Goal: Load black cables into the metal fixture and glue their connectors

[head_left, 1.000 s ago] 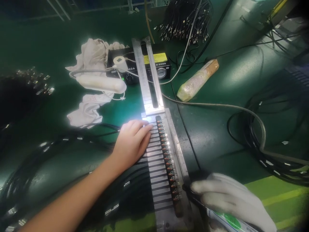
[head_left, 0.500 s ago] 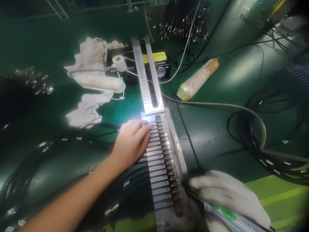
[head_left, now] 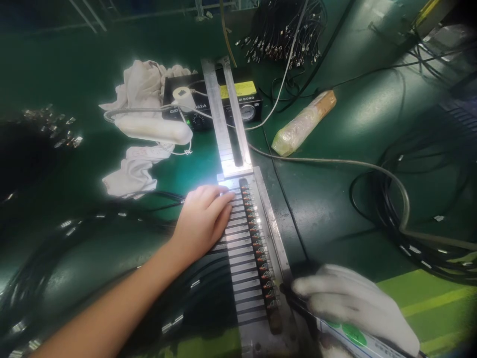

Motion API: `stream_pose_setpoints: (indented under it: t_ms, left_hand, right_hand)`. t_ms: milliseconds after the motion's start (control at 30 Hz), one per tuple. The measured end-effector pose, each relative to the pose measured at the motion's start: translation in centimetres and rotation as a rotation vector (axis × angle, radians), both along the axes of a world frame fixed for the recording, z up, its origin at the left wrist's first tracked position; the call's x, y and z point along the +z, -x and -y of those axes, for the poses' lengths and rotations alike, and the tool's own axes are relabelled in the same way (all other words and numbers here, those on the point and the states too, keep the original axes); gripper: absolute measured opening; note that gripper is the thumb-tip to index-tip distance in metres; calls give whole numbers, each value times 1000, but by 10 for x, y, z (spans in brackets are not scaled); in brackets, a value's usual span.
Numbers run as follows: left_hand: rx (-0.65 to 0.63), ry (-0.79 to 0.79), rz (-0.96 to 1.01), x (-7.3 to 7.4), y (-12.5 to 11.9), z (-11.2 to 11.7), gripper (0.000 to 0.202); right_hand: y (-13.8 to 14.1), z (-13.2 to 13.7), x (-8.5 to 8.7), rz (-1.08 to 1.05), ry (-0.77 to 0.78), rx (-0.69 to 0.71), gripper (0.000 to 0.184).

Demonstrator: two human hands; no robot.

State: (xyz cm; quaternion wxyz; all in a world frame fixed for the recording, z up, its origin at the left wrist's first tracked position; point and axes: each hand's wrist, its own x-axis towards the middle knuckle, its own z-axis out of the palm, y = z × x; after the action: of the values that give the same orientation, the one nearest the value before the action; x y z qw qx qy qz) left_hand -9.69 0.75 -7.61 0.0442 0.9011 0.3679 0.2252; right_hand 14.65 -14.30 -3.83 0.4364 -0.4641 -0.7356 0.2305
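My bare left hand (head_left: 203,216) presses its bunched fingers onto the far left side of a slotted metal jig (head_left: 248,278). Black cables (head_left: 169,197) run in under it from the left. A row of small wire ends with bared copper (head_left: 261,251) lies along the jig's long dark slot. My right hand (head_left: 357,298), in a white glove, is closed around a white syringe-like dispensing tube (head_left: 352,335) with a green round sticker. The tube's dark front end points at the jig's near right edge. Its very tip is too dark to make out.
Beyond the jig stands a black control box (head_left: 201,114) with a dial gauge; a slotted metal frame (head_left: 219,114) crosses it. White cloths (head_left: 130,171), a white power strip (head_left: 152,128), a plastic-wrapped block (head_left: 301,124) and cable bundles (head_left: 387,209) lie around.
The tube and my gloved right hand have shifted very slightly. My left hand stays on the jig.
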Motion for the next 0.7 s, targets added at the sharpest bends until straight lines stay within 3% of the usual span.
stream_pose_setpoints:
  t_ms: [700]
  left_hand:
    - [-10, -10, 7, 0, 0, 0, 20]
  right_hand:
    - [1, 4, 2, -16, 12, -12, 16]
